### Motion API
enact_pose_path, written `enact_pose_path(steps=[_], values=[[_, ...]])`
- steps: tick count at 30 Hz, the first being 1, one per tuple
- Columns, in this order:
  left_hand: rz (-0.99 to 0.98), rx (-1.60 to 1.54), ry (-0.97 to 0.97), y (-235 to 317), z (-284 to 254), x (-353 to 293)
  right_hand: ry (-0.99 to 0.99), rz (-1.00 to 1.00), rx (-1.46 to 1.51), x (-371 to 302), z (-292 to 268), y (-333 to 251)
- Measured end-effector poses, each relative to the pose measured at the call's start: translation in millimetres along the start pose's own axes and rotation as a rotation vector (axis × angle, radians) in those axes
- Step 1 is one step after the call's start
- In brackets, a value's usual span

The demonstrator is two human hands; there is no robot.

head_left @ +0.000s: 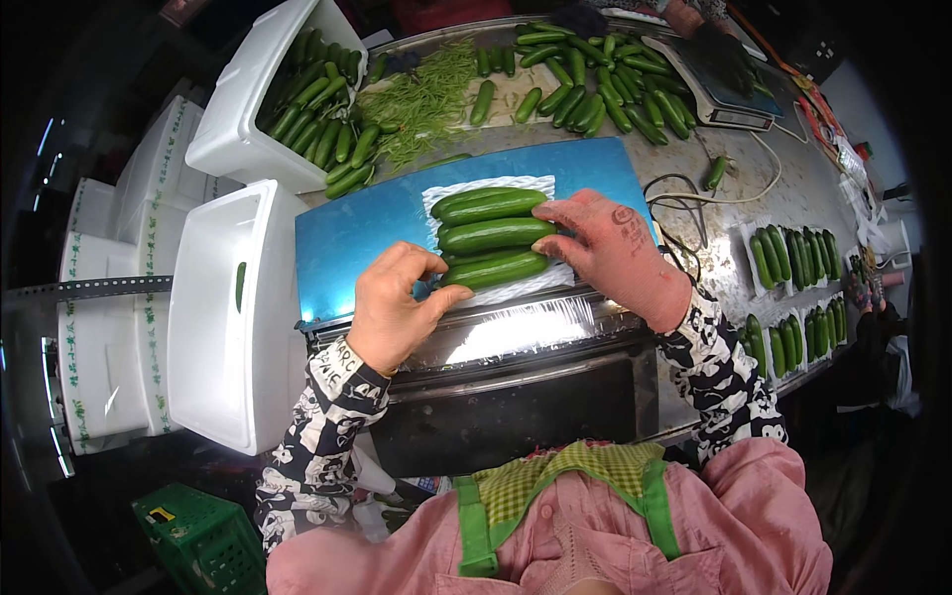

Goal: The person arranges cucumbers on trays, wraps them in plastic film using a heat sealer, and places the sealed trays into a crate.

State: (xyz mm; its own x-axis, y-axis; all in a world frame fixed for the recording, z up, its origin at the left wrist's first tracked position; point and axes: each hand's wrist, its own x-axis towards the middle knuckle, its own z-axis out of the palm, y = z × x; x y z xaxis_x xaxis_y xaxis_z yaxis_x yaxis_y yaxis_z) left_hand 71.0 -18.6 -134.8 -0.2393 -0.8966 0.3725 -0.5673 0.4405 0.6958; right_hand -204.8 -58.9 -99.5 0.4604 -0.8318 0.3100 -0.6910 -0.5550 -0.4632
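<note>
Head view: left hand (399,302) and right hand (615,253), half-curled, touched cucumbers (486,236) endwise, grip unclear. Blue panel (357,243) lay bare leftward.

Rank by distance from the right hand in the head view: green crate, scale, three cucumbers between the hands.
1. Three cucumbers: at the fingertips of the right hand, on its left.
2. Scale: beyond it, upper right.
3. Green crate: lower left, far side of the left hand.
</note>
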Motion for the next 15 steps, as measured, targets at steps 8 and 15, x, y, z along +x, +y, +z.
enact_pose_path(steps=[8, 15], values=[[0.061, -0.086, 0.041, -4, 12, -2, 0.07, -0.131, 0.04, 7, 13, 0], [0.07, -0.102, 0.035, -9, 14, -6, -0.035, 0.049, 0.178, 2, 5, 0]])
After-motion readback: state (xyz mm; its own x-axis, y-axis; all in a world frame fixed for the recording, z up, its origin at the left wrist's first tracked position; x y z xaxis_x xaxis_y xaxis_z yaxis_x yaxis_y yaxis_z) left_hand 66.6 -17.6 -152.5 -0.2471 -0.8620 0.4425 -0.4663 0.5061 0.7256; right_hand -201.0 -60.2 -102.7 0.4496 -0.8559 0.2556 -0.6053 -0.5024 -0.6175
